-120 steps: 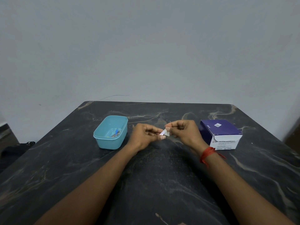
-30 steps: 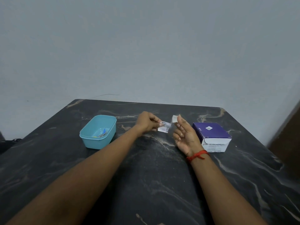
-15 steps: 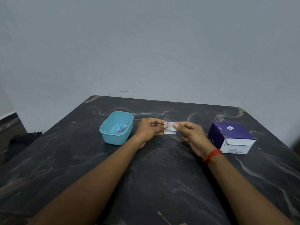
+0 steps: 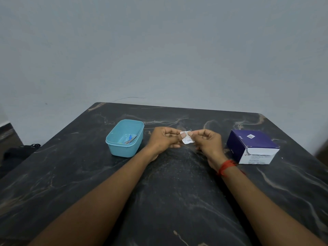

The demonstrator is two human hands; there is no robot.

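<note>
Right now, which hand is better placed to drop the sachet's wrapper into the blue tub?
Left, probably. The left hand pinches the sachet on the side nearest the blue tub. The right hand pinches its other edge, nearer the purple box.

Room as I see it from my seat. One wall [image 4: 159, 50], far side, plain pale grey-blue, softly and evenly lit, with a thin dark hairline [image 4: 130, 98] just above my table's far edge. One table [image 4: 177, 201], black stone-look top, pale and tan veins, rounded far corners. Far left, low: dark skirting [image 4: 7, 134] and a black bundle [image 4: 19, 151].
</note>
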